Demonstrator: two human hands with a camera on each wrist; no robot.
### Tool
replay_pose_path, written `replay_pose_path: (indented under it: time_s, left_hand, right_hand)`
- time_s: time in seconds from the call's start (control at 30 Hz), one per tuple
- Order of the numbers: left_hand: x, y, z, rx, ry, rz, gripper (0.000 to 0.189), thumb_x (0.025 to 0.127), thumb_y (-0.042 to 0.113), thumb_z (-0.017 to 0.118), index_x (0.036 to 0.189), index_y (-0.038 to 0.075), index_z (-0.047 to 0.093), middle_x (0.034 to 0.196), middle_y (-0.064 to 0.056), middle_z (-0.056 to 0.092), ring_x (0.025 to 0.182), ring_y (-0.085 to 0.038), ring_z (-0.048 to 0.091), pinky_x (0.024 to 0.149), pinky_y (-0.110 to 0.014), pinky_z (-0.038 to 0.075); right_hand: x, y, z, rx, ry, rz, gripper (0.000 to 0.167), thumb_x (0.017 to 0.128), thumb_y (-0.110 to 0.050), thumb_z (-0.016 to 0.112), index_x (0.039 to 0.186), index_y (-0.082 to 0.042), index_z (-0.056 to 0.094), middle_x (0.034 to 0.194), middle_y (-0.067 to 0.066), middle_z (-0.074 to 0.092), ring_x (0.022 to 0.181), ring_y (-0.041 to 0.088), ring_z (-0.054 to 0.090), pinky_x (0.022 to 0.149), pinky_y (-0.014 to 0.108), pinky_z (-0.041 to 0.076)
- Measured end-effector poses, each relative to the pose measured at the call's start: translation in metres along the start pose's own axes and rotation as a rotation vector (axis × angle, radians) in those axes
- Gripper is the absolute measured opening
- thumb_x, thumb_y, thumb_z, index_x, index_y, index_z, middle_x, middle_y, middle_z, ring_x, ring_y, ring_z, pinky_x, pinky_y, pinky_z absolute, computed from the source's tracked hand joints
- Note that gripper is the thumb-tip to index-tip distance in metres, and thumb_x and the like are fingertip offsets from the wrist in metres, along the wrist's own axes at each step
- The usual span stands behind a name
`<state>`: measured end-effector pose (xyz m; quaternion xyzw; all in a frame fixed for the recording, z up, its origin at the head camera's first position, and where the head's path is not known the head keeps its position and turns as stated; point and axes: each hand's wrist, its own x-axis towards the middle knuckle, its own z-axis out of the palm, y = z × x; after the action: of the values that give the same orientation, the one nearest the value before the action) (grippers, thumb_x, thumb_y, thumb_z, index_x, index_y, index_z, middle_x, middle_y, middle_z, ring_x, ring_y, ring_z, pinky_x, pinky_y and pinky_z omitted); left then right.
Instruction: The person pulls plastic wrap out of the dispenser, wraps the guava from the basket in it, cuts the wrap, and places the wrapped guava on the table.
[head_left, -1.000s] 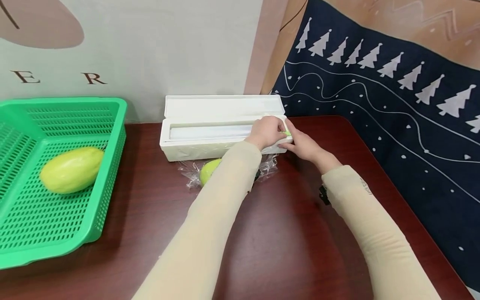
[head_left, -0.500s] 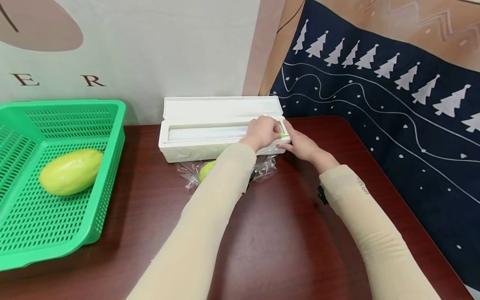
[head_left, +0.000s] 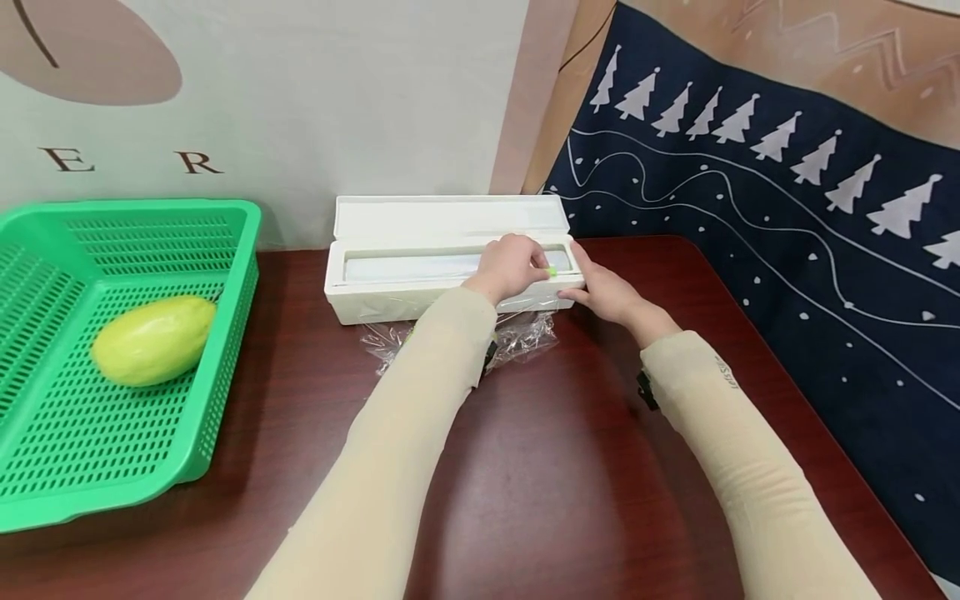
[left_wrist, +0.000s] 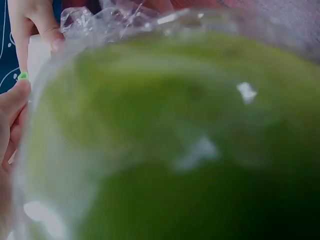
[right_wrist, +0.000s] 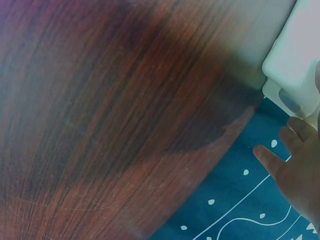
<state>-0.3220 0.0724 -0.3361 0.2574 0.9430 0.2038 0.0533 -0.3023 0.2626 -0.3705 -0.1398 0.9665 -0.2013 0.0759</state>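
Observation:
A long white cling film box (head_left: 378,300) lies with its lid raised and a roll of film (head_left: 405,267) inside. My left hand (head_left: 510,265) pinches the small green slide cutter (head_left: 552,272) on the box's front edge, toward its right end. At that right end my right hand (head_left: 607,287) holds the box, thumb at the front and fingers along the side. Clear film (head_left: 525,335) hangs over the front onto the table. A green fruit (left_wrist: 175,125) under the film fills the left wrist view; in the head view my left forearm hides nearly all of it.
On the left stands a green plastic basket (head_left: 197,408) with a yellow-green oval fruit (head_left: 153,342) in it. The dark red wooden table (head_left: 555,467) meets a pale backdrop behind. A navy cloth with white trees (head_left: 750,192) hangs along the right edge.
My left hand has slid left along the box's front edge with the green slide cutter, away from the right end. My right hand keeps its place on the box's end.

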Motion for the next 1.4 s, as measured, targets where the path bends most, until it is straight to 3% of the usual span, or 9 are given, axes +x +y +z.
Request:
replay_pose_path:
  time_s: [0.1,0.4,0.8,1.0,1.17,1.4]
  left_hand:
    - [-0.004,-0.002,-0.002,0.006,0.008,-0.009,0.021,0.089,0.032,0.062,0.103,0.020,0.072,0.111,0.006,0.069,0.111,-0.017,0.058,0.097,-0.038,0.042]
    - [-0.016,-0.009,-0.008,0.011,0.011,-0.061,0.020,0.088,0.034,0.063,0.100,0.021,0.072,0.109,0.007,0.069,0.110,-0.017,0.058,0.097,-0.039,0.040]
    - [-0.023,-0.008,-0.010,0.052,0.018,-0.074,0.019,0.089,0.033,0.062,0.097,0.019,0.072,0.106,0.005,0.069,0.109,-0.018,0.057,0.098,-0.040,0.040]
    - [-0.031,-0.017,-0.018,0.104,0.016,-0.073,0.018,0.089,0.032,0.062,0.097,0.019,0.072,0.104,0.005,0.069,0.108,-0.020,0.056,0.096,-0.040,0.040]
    - [-0.039,-0.026,-0.023,0.082,0.002,-0.084,0.019,0.089,0.031,0.062,0.100,0.019,0.072,0.105,0.004,0.069,0.108,-0.020,0.055,0.096,-0.039,0.040]
    - [-0.047,-0.028,-0.027,0.116,0.006,-0.077,0.020,0.089,0.031,0.063,0.100,0.018,0.072,0.105,0.004,0.069,0.106,-0.020,0.055,0.095,-0.039,0.040]
  right_hand:
    - [-0.001,-0.002,0.000,0.003,0.002,-0.017,0.088,0.090,-0.045,0.055,0.150,-0.018,-0.002,0.133,0.027,0.045,0.111,0.036,0.050,0.097,0.049,0.040]
    - [0.003,0.001,0.002,-0.017,-0.021,0.017,0.087,0.091,-0.032,0.058,0.149,-0.014,-0.004,0.137,0.026,0.043,0.116,0.036,0.049,0.101,0.049,0.038]
    - [0.001,0.000,0.001,-0.023,-0.037,0.032,0.087,0.092,-0.032,0.058,0.149,-0.014,-0.005,0.141,0.025,0.039,0.120,0.035,0.047,0.103,0.049,0.037]
    - [0.001,-0.001,-0.001,-0.030,-0.037,0.028,0.088,0.092,-0.034,0.058,0.149,-0.015,-0.006,0.143,0.025,0.036,0.124,0.036,0.044,0.105,0.050,0.034]
    - [0.000,0.001,0.000,-0.035,-0.025,0.032,0.088,0.092,-0.032,0.058,0.149,-0.016,-0.006,0.143,0.025,0.036,0.125,0.036,0.044,0.105,0.051,0.034]
    - [-0.001,-0.003,0.002,-0.020,-0.026,0.013,0.088,0.092,-0.032,0.057,0.149,-0.016,-0.007,0.144,0.025,0.036,0.125,0.036,0.044,0.105,0.051,0.034]
